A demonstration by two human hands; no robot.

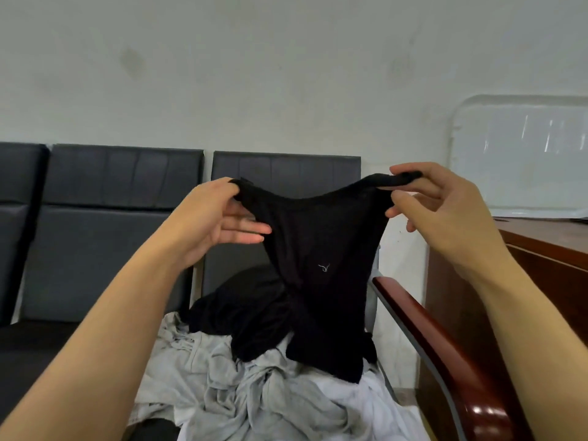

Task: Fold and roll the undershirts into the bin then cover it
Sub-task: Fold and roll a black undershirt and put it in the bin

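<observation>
A black undershirt hangs in front of me, held up by its two shoulder straps. My left hand pinches the left strap and my right hand pinches the right strap. Its lower hem trails onto a heap of clothes on the seat below: another black garment, grey undershirts and a white one. A clear plastic lid leans against the wall at the right. No bin is in view.
A row of dark padded seats runs along the pale wall. A glossy red-brown armrest borders the seat on the right, and a wooden desk stands beyond it.
</observation>
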